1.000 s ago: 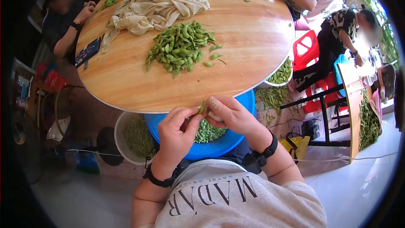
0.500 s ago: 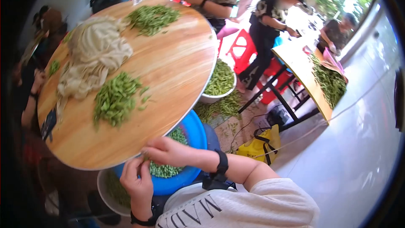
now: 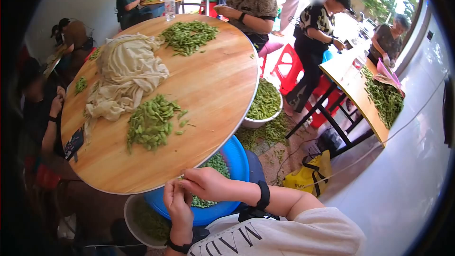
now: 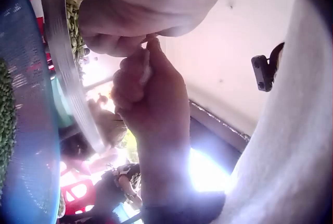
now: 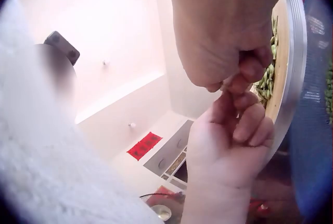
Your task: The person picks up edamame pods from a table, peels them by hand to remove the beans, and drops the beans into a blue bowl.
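Observation:
Over the blue basin, close to the table edge, my two hands meet at the fingertips. My left hand has curled fingers and pinches a green soybean pod, now almost wholly hidden by fingers. From the other side, my right hand pinches at the same spot, thumb and forefinger together. A white wrap shows on or between the right hand's fingers in the left wrist view. Shelled green beans lie in the basin below. On the table is a pile of green soybean pods.
The round wooden table also holds a crumpled cream cloth, another pod pile and a dark phone. A white tub of pods stands right of it, a pale bucket beneath. Several people sit or stand around.
The head view has swung to the right, showing more of the room. The pod that stood out at my left fingertips is now covered, and the hands have closed together.

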### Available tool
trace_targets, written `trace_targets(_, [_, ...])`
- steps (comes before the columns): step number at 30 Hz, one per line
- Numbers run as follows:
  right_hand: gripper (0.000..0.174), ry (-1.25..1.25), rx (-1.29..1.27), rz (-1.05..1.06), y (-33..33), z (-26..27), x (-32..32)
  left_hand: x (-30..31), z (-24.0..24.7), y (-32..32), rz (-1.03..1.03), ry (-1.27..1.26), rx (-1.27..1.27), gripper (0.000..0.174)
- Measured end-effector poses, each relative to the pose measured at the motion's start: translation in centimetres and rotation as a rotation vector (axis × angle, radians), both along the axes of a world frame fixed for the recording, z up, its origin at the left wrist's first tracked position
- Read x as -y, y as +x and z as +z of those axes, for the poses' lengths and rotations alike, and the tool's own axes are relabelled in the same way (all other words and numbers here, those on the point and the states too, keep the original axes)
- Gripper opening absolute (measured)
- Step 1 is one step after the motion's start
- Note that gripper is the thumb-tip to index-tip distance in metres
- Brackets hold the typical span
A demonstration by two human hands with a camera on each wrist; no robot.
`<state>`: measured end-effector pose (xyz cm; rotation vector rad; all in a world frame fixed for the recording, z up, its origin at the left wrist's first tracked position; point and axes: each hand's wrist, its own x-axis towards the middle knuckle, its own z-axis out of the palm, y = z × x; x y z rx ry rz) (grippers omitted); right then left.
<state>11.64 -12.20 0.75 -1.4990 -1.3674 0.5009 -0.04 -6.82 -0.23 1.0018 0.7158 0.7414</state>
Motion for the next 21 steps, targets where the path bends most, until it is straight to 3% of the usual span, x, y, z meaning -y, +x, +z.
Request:
trace_targets(9, [0.021,0.037,0.168,0.166,0.3,-1.4,0.2,-1.8,-0.6,-1.3,-0.162,-0.198,-0.017,0.013])
trace_targets(12, [0.023,0.08,0.048,0.205,0.4,-2.1,0.5,-2.4,-0.9,-1.6,-0.265,-0.245,-0.036,0.015])
trace_targets(16, [0.028,-0.226,-0.586,0.256,0.9,-3.1,1.0,-2.3,-1.3,-2.2,-0.236,-0.228,-0.051,0.012])
trace_targets(18, [0.029,-0.356,-0.863,0.293,1.4,-4.0,1.1,-1.6,-1.6,-2.0,-0.145,-0.022,-0.146,0.01])
trace_targets(19, [0.029,-0.388,-0.926,0.33,1.9,-4.6,0.9,-1.5,-1.6,-2.1,-0.122,0.119,-0.208,0.011])
trace_targets(21, [0.028,-0.398,-0.774,0.15,2.2,-4.3,1.3,-1.4,-1.4,-2.3,-0.131,0.235,-0.223,0.017])
